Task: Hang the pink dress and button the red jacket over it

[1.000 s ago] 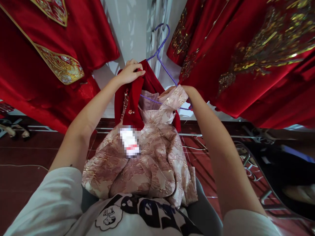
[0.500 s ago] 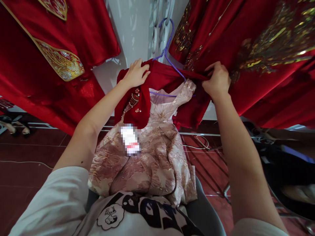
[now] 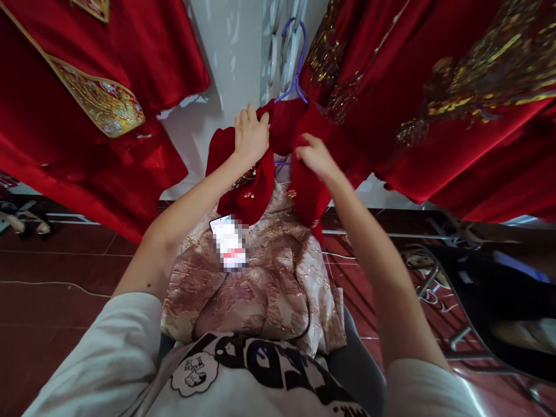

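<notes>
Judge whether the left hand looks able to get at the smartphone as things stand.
Probably yes: the smartphone lies uncovered on the brocade dress, close to the left hand, though that hand would first have to leave the red jacket.

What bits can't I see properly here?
In the head view:
Smartphone: pixelation hides most of its screen.
Purple hanger: the red garment covers most of its arms.
Brocade dress: the red garment hides most of its bodice.
Right hand: blurred, so fingertip details are unclear.
T-shirt: the bottom edge cuts off part of its lettering.
</notes>
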Motion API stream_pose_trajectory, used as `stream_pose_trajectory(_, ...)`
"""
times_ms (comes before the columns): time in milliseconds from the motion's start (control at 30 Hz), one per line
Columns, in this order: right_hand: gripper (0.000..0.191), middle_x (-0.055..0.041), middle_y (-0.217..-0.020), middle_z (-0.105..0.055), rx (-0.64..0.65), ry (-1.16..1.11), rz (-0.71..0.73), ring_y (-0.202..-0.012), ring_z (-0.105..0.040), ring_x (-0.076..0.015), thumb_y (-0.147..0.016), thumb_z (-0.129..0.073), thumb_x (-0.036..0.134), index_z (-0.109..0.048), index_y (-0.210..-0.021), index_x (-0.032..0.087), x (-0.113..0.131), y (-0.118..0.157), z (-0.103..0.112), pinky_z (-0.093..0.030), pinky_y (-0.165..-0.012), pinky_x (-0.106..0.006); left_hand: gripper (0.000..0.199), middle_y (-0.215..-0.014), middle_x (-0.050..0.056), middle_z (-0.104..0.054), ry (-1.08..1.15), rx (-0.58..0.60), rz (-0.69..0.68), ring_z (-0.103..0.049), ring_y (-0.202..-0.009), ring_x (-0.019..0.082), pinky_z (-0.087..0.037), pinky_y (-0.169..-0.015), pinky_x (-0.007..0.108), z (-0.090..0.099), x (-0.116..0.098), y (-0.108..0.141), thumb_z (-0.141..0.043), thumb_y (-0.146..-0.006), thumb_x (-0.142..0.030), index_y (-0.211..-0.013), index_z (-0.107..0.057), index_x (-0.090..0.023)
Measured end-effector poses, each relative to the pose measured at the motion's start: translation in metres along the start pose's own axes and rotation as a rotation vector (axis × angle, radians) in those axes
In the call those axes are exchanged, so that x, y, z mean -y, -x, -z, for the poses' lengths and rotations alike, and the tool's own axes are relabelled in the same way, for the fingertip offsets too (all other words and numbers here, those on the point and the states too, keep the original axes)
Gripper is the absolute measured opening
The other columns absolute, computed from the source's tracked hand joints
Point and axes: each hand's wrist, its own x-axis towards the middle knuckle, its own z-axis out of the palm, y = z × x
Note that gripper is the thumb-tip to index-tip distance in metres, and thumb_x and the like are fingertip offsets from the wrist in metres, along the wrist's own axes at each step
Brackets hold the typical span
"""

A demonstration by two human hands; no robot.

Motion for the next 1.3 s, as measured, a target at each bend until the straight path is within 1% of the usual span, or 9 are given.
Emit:
stream_pose_trajectory(133, 0.011, -0.0008, -0.082, -0.060, 0.059, 0.026, -0.057, -0.083, -0.061, -0.0213, -0.082, -0.056, 0.020, -0.050, -0.091, 0.024, 0.006, 0.007, -0.042, -0.057, -0.091, -0.047, 0.025, -0.130, 0.018, -0.057, 0.096, 0.008, 0.015, -0.045, -0.132, 0.042, -0.033, -0.111, 0.063, 0.011, 0.003, 0.004, -0.051, -0.100, -0.040, -0.111, -0.068, -0.026)
stream_pose_trajectory(333, 0.026, -0.0078, -0.114, -0.058, -0.147, 0.026, 0.066, -0.106, -0.063, -0.0247, -0.096, -0.056, 0.038, -0.045, -0.116, 0.025, 0.007, 0.018, -0.026, -0.055, -0.097, -0.050, 0.040, -0.137, 0.017, -0.053, 0.253, -0.058, 0.107, -0.045, -0.137, 0.039, -0.034, -0.113, 0.061, 0.007, -0.009, 0.026, -0.041, -0.105, -0.058, -0.109, -0.066, -0.026)
stream_pose_trajectory(433, 0.027, -0.0068, -0.119, -0.055, -0.176, -0.016, 0.106, -0.107, -0.062, -0.0225, -0.097, -0.053, 0.042, -0.047, -0.119, 0.026, 0.001, 0.016, -0.024, -0.055, -0.096, -0.047, 0.050, -0.120, 0.015, -0.060, 0.340, -0.061, 0.129, -0.055, -0.128, 0.034, -0.041, -0.110, 0.054, -0.010, -0.016, 0.035, -0.036, -0.104, -0.068, -0.106, -0.063, -0.026)
stream_pose_trajectory(533, 0.026, -0.0047, -0.110, -0.059, -0.091, -0.070, 0.102, -0.100, -0.061, -0.0203, -0.096, -0.055, 0.043, -0.052, -0.115, 0.026, -0.001, 0.018, -0.034, -0.057, -0.093, -0.042, 0.054, -0.095, 0.006, -0.062, 0.517, 0.045, 0.085, -0.068, -0.106, 0.026, -0.050, -0.100, 0.044, -0.023, -0.019, 0.036, -0.031, -0.104, -0.071, -0.105, -0.060, -0.026)
stream_pose_trajectory(667, 0.030, -0.0036, -0.104, -0.064, -0.028, -0.165, 0.023, -0.091, -0.064, -0.0179, -0.094, -0.062, 0.050, -0.056, -0.113, 0.027, 0.005, 0.028, -0.044, -0.060, -0.086, -0.034, 0.062, -0.075, 0.003, -0.058, 0.747, 0.308, 0.199, -0.068, -0.069, 0.017, -0.056, -0.073, 0.033, -0.018, -0.016, 0.034, -0.016, -0.107, -0.067, -0.106, -0.058, -0.022)
stream_pose_trajectory(767, 0.036, -0.0037, -0.106, -0.066, 0.012, -0.242, -0.046, -0.092, -0.067, -0.0174, -0.096, -0.056, 0.062, -0.057, -0.113, 0.030, 0.008, 0.033, -0.041, -0.062, -0.078, -0.029, 0.056, -0.075, 0.003, -0.062, 0.760, 0.386, 0.201, -0.069, -0.068, 0.016, -0.055, -0.066, 0.027, -0.003, -0.011, 0.038, -0.021, -0.111, -0.061, -0.106, -0.059, -0.021)
stream_pose_trajectory(933, 0.050, -0.0053, -0.112, -0.065, 0.062, -0.210, 0.008, -0.093, -0.067, -0.0176, -0.092, -0.054, 0.074, -0.058, -0.116, 0.030, 0.007, 0.036, -0.032, -0.063, -0.075, -0.028, 0.019, -0.092, 0.005, -0.071, 0.701, 0.279, 0.156, -0.071, -0.083, 0.015, -0.057, -0.075, 0.027, 0.006, -0.011, 0.061, -0.046, -0.106, -0.033, -0.118, -0.057, -0.022)
stream_pose_trajectory(1133, 0.051, -0.0048, -0.105, -0.066, 0.018, -0.199, 0.015, -0.090, -0.067, -0.0187, -0.088, -0.063, 0.072, -0.062, -0.116, 0.029, 0.016, 0.043, -0.030, -0.065, -0.075, -0.031, 0.018, -0.100, 0.007, -0.070, 0.527, 0.158, 0.110, -0.068, -0.090, 0.013, -0.053, -0.078, 0.024, -0.005, -0.015, 0.074, -0.053, -0.102, -0.023, -0.120, -0.054, -0.023)
stream_pose_trajectory(1300, 0.052, -0.0057, -0.109, -0.066, -0.027, -0.129, 0.075, -0.094, -0.067, -0.0184, -0.090, -0.062, 0.072, -0.064, -0.118, 0.029, 0.024, 0.051, -0.025, -0.061, -0.073, -0.028, 0.012, -0.096, 0.005, -0.069, 0.357, 0.154, -0.090, -0.067, -0.087, 0.016, -0.052, -0.075, 0.026, 0.012, -0.017, 0.079, -0.049, -0.103, -0.024, -0.110, -0.059, -0.022)
